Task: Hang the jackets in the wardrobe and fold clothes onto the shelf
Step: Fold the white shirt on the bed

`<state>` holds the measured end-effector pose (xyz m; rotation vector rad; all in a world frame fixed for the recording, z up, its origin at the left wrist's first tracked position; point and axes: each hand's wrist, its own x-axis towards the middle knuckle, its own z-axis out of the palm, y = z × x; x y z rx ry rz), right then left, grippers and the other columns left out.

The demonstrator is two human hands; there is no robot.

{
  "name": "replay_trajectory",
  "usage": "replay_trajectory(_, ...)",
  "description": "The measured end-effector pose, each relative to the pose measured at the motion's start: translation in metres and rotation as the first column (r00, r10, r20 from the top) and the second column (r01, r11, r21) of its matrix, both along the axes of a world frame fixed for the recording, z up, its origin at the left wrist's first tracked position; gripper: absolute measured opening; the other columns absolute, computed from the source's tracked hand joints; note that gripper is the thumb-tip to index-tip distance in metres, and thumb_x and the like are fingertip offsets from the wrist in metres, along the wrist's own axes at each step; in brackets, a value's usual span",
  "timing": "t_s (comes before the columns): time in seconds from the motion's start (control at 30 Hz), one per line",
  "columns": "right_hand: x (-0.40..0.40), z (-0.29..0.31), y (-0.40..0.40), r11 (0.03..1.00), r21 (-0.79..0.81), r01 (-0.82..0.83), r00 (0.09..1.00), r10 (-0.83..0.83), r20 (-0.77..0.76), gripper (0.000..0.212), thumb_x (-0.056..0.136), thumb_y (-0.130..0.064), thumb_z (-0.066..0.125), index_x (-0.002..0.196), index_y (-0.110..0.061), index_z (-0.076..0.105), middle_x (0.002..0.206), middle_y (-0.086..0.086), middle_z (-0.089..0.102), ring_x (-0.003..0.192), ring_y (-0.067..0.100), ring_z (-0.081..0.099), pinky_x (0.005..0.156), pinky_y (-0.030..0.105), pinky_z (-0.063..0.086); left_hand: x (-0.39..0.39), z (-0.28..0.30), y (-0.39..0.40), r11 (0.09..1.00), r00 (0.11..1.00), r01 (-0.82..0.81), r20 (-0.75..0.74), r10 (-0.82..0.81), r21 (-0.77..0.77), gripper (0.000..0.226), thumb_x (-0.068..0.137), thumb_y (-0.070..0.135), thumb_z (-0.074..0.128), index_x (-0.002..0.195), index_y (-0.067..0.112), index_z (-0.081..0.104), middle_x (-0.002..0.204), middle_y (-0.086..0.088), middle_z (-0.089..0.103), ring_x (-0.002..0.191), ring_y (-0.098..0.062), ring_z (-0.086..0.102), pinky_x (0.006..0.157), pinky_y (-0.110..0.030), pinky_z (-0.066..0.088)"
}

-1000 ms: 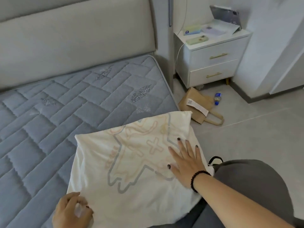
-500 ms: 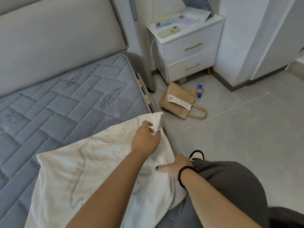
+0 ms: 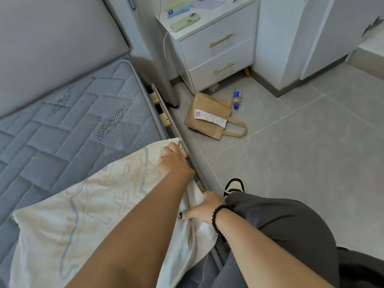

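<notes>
A cream T-shirt (image 3: 62,221) with a pale orange and grey print lies spread on the blue quilted mattress (image 3: 62,129), reaching over its right edge. My left hand (image 3: 175,161) reaches across and pinches the shirt's far right corner at the mattress edge. My right hand (image 3: 204,208), with a dark bead bracelet on the wrist, grips the shirt's near right edge where it hangs off the bed. No wardrobe, shelf or jacket is in view.
A brown paper bag (image 3: 209,117) and a small plastic bottle (image 3: 237,99) lie on the grey tiled floor. A white two-drawer nightstand (image 3: 218,48) stands beyond them. My grey trouser leg (image 3: 280,225) and shoe (image 3: 233,186) are beside the bed frame.
A second ago my right hand lay flat on the shirt and my left hand held its near left corner. Both hands have since moved to the shirt's right edge and taken hold.
</notes>
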<state>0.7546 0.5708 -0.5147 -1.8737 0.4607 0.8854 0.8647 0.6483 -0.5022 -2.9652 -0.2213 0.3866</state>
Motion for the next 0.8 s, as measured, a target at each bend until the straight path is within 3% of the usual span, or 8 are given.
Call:
replay_trajectory(0.1, -0.008, 0.005, 0.004, 0.999, -0.052, -0.015, 0.990, 0.022, 0.138, 0.081, 0.055, -0.051, 0.081, 0.120, -0.019, 0.044, 0.110, -0.007, 0.052, 0.096, 0.014, 0.051, 0.071, 0.026, 0.045, 0.001, 0.004, 0.002, 0.984, 0.997, -0.062, 0.028, 0.068, -0.166, 0.066, 0.080, 0.026, 0.065, 0.129, 0.009, 0.024, 0.123, -0.011, 0.040, 0.110, -0.030, 0.052, 0.074, -0.034, 0.042)
replay_trajectory(0.17, -0.014, 0.007, 0.005, 0.999, -0.035, 0.013, 0.976, -0.005, 0.216, 0.066, 0.055, -0.049, 0.079, 0.104, -0.025, 0.043, 0.096, -0.011, 0.051, 0.088, 0.010, 0.051, 0.064, 0.024, 0.043, 0.000, 0.009, 0.009, 0.936, 0.988, -0.112, 0.066, 0.142, -0.333, 0.059, 0.084, 0.021, 0.060, 0.130, 0.006, 0.027, 0.125, -0.013, 0.040, 0.111, -0.034, 0.053, 0.076, -0.036, 0.042)
replay_trajectory(0.27, -0.022, 0.009, 0.007, 0.998, -0.011, -0.059, 0.980, 0.059, 0.188, 0.063, 0.055, -0.051, 0.078, 0.102, -0.025, 0.044, 0.094, -0.012, 0.051, 0.090, 0.011, 0.052, 0.070, 0.025, 0.047, -0.008, 0.017, 0.023, 0.879, 0.973, -0.113, 0.126, 0.191, -0.463, 0.047, 0.091, 0.021, 0.054, 0.128, 0.001, 0.035, 0.129, -0.017, 0.039, 0.107, -0.034, 0.052, 0.075, -0.034, 0.037)
replay_trajectory(0.37, -0.028, 0.009, 0.011, 0.993, -0.032, -0.116, 0.979, 0.119, 0.166, 0.056, 0.060, -0.047, 0.077, 0.102, -0.024, 0.048, 0.093, -0.009, 0.054, 0.090, 0.015, 0.054, 0.073, 0.026, 0.047, -0.018, 0.022, 0.035, 0.904, 0.985, -0.066, 0.118, 0.127, -0.423, 0.041, 0.095, 0.025, 0.050, 0.126, 0.001, 0.040, 0.130, -0.018, 0.040, 0.102, -0.033, 0.051, 0.077, -0.035, 0.037)
replay_trajectory(0.5, -0.034, 0.011, 0.018, 0.990, -0.026, -0.137, 0.969, 0.139, 0.206, 0.023, 0.069, -0.030, 0.070, 0.078, -0.023, 0.050, 0.078, -0.006, 0.056, 0.070, 0.010, 0.055, 0.062, 0.022, 0.049, -0.025, 0.026, 0.028, 0.951, 0.991, -0.131, -0.018, 0.131, -0.281, 0.089, 0.079, 0.062, 0.062, 0.139, 0.006, 0.025, 0.134, -0.013, 0.035, 0.120, -0.033, 0.044, 0.091, -0.041, 0.042)
replay_trajectory(0.6, -0.038, 0.013, 0.020, 0.994, 0.009, -0.105, 0.959, 0.099, 0.264, 0.019, 0.071, -0.024, 0.066, 0.084, -0.023, 0.052, 0.083, -0.005, 0.059, 0.071, 0.008, 0.054, 0.058, 0.018, 0.047, -0.024, 0.026, 0.015, 0.976, 0.981, -0.169, -0.119, 0.154, -0.138, 0.109, 0.068, 0.056, 0.074, 0.145, 0.010, 0.013, 0.133, -0.008, 0.028, 0.117, -0.028, 0.038, 0.079, -0.039, 0.044)
replay_trajectory(0.7, -0.040, 0.017, 0.020, 0.995, 0.074, -0.071, 0.955, 0.046, 0.294, 0.018, 0.072, -0.022, 0.065, 0.076, -0.027, 0.048, 0.074, -0.009, 0.054, 0.065, 0.004, 0.052, 0.050, 0.012, 0.037, -0.018, 0.026, 0.011, 0.975, 0.976, -0.195, -0.124, 0.181, -0.104, 0.089, 0.073, 0.035, 0.072, 0.141, 0.009, 0.020, 0.126, -0.008, 0.028, 0.109, -0.026, 0.038, 0.071, -0.035, 0.040)
replay_trajectory(0.8, -0.042, 0.019, 0.021, 0.989, 0.132, -0.070, 0.951, 0.026, 0.309, 0.019, 0.076, -0.020, 0.061, 0.090, -0.029, 0.050, 0.086, -0.010, 0.058, 0.075, 0.002, 0.055, 0.057, 0.013, 0.040, -0.011, 0.027, 0.015, 0.951, 0.974, -0.214, -0.128, 0.189, -0.224, 0.064, 0.086, 0.027, 0.061, 0.137, 0.008, 0.028, 0.132, -0.010, 0.029, 0.116, -0.031, 0.043, 0.074, -0.036, 0.036)
